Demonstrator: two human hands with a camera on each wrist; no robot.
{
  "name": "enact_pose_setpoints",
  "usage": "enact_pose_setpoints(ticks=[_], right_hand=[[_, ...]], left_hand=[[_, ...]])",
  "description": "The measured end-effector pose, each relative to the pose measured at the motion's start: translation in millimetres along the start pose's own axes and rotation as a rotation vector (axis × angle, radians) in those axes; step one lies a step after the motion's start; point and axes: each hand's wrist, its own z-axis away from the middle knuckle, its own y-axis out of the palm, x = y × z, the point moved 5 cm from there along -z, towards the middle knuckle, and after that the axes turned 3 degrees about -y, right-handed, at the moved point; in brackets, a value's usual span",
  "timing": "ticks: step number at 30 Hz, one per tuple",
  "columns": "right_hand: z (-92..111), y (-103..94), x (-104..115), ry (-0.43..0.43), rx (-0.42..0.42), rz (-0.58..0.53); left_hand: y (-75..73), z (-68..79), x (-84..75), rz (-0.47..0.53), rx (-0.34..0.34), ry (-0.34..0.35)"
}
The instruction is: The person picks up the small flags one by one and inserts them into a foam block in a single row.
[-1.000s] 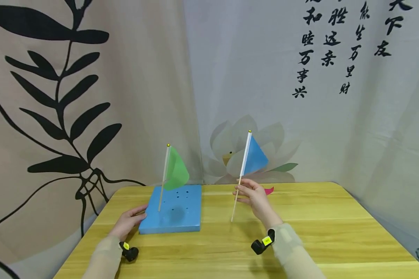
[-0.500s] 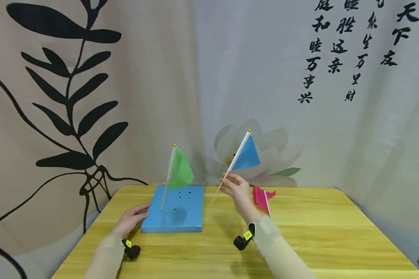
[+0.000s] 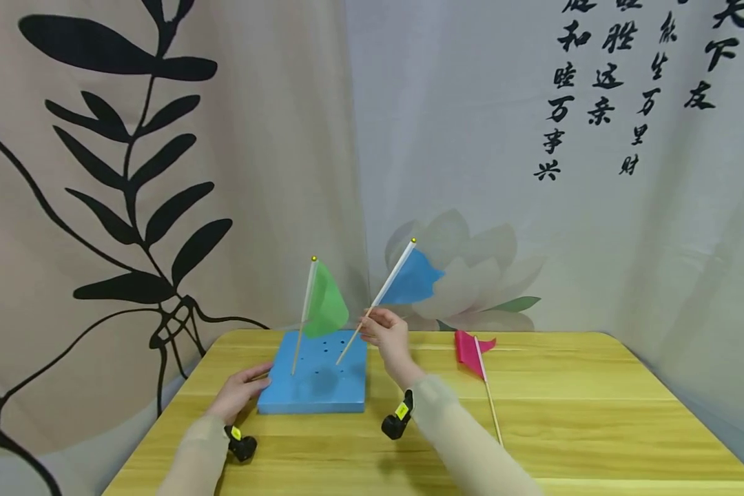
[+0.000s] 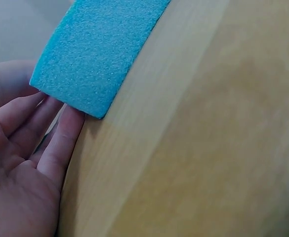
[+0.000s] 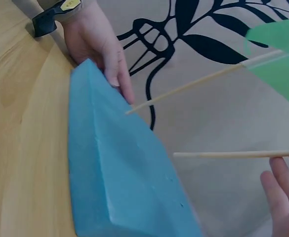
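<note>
My left hand (image 3: pixel 240 394) rests along the left edge of a blue foam board (image 3: pixel 285 403) with small holes; its fairly straight fingers touch the board's side near a corner in the left wrist view. My right hand (image 3: pixel 389 337) pinches the stick of a blue flag (image 3: pixel 412 279) just under the cloth. That stick slants down to the left, its lower end over the board; the right wrist view shows a gap between stick tip (image 5: pixel 176 155) and foam. A green flag (image 3: pixel 326 303) stands in the board's left part, leaning slightly.
A pink-red flag (image 3: pixel 471 355) lies on the wooden table (image 3: pixel 564 406) to the right of my right forearm. Behind the table hangs a curtain (image 3: pixel 285 138) printed with dark leaves and writing. Each wrist wears a small black camera (image 3: pixel 397 420).
My right hand has carried the blue flag leftward from beside the board to over it, tilting it more. The pink-red flag has come into fuller view. My left hand stays at the board.
</note>
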Motion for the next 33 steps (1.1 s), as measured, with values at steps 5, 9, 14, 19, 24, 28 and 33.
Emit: enact_pose_setpoints(ticks=[5,9,14,19,24,28,33], right_hand=[[-2.3,18.4,-9.6,0.009,0.016,0.007],[-2.1,27.7,-17.4,0.021,0.03,0.045],[-0.4,35.9,-25.5,0.032,0.053,0.137],[3.2,43.0,-26.3,0.038,0.084,0.198],[2.9,47.0,-34.5,0.031,0.1,0.275],[7.3,51.5,-37.0,0.033,0.152,0.318],[9.9,54.1,-39.4,0.04,0.163,0.315]], left_hand=[[-2.7,-2.4,-1.7,0.001,-0.013,-0.001],[-2.0,-3.6,-3.3,0.008,-0.008,0.005],[-0.3,-3.0,-3.3,0.009,-0.011,0.009],[1.1,-2.1,-2.9,0.008,-0.005,0.019],[0.6,-1.4,-1.7,0.005,-0.008,0.015],[-0.4,-0.4,-0.7,0.006,-0.014,0.012],[-1.1,0.1,0.2,0.012,-0.015,0.0]])
